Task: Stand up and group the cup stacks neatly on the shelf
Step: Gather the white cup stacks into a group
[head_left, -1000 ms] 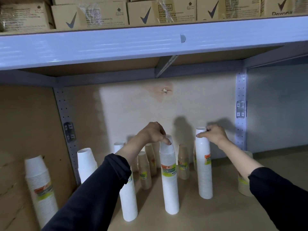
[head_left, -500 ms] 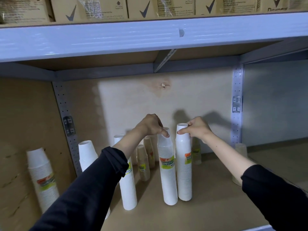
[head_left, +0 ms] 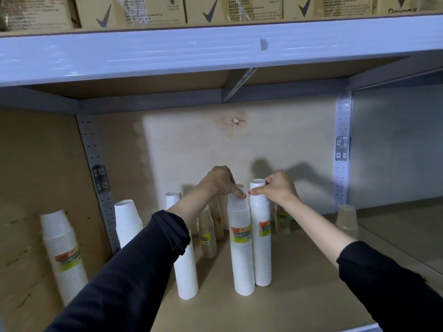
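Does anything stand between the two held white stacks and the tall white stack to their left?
Nothing visible does. The left hand grips one white stack, the right hand its neighbour; shelf board shows between them and the tall white stack. The brown stack stands behind that gap.

Cardboard boxes [head_left: 148, 10] along the upper tier

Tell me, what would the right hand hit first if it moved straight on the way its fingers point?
Probably the left hand, whose fingers grip the neighbouring white stack; the right hand points left, nearly touching them.
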{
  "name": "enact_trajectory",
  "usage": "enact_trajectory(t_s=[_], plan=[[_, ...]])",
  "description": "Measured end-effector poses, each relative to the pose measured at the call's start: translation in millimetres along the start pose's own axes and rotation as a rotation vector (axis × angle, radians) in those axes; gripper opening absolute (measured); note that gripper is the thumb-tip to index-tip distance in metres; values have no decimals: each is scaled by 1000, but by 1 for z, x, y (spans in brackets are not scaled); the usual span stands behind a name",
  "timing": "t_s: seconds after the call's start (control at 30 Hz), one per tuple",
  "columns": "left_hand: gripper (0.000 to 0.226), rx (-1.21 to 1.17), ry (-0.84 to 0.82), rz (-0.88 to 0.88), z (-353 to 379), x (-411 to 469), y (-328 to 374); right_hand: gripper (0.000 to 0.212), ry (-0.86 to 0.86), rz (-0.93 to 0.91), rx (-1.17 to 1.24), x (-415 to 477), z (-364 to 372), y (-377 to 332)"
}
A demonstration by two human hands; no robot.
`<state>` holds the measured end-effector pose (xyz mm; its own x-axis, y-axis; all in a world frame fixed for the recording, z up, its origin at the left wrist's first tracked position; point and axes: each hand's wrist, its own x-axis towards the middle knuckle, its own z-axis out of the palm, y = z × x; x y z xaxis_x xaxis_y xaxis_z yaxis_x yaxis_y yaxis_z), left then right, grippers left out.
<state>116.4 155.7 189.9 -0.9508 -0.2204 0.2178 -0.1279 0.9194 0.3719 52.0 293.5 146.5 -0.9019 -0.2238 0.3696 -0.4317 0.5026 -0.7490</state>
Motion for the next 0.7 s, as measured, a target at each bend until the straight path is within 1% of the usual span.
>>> enact_trajectory(t_s=[0.17, 0.33, 0.47, 0.57, 0.7], plan=[[50, 2, 0, 4, 0, -1, 0, 63, 7, 5, -44, -2, 1, -2], [49, 18, 10, 18, 0, 0, 0, 62, -15, 12, -90, 1, -2, -3], [51, 28, 1, 29, 1, 0, 0, 61, -51, 2, -64, -4, -4, -1], [53, 49, -17, 29, 0, 0, 2, 55, -122, 25, -28, -7, -9, -2], [53, 83, -42, 28, -2, -1, 3, 55, -111, 44, -23, -7, -10, -2]])
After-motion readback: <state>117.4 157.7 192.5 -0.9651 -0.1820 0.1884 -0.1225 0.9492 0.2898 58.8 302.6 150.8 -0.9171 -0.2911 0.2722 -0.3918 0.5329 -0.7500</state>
